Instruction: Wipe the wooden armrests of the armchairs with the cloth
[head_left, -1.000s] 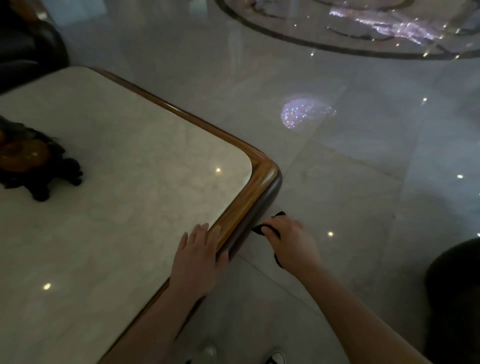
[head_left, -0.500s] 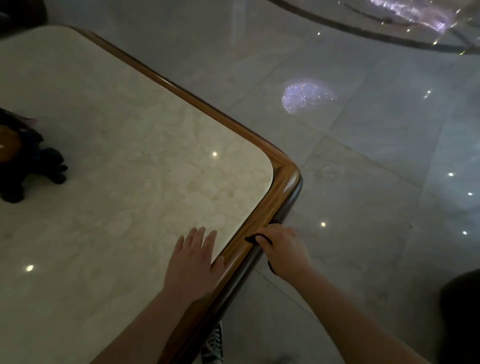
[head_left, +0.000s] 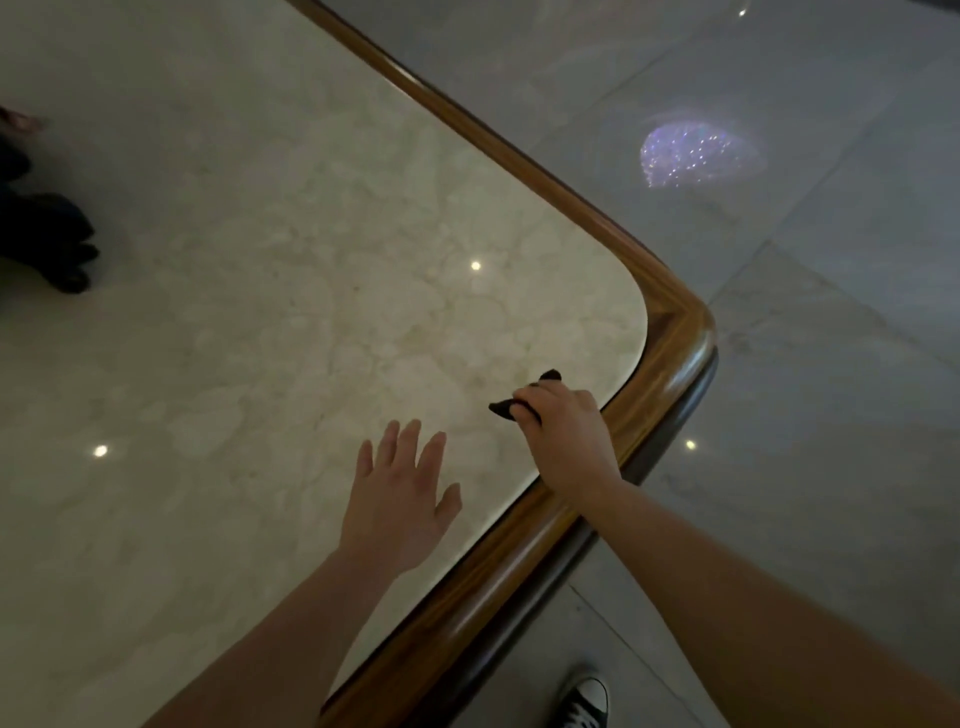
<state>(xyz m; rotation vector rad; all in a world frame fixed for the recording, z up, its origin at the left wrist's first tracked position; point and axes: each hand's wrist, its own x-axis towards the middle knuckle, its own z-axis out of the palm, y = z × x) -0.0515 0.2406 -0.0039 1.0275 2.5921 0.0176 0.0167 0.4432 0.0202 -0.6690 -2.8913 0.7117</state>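
Right hand: closed in a fist around dark cloth; cloth ends protruding past the knuckles toward the table centre, one tip pointing up and one to the left. Fist positioned over the pale marble tabletop, just inside the rounded corner; wrist and forearm crossing the wooden edge trim. Contact between cloth and marble: cannot tell

Left hand: open, palm down, fingers spread and extended, holding nothing; located over the marble, near the right hand and to its left, well inside the wooden trim. Contact with the surface: cannot tell

Wooden edge trim: glossy brown, running along two sides of the table and curving round the corner beside the right fist

Dark ornament: at the left edge of view on the tabletop, well apart from both hands, only partly in frame, detail too dim to identify

Grey tiled floor: polished, showing small light reflections and one sparkling purple patch. Black-and-white shoe: on the floor below the table edge, at the bottom of view
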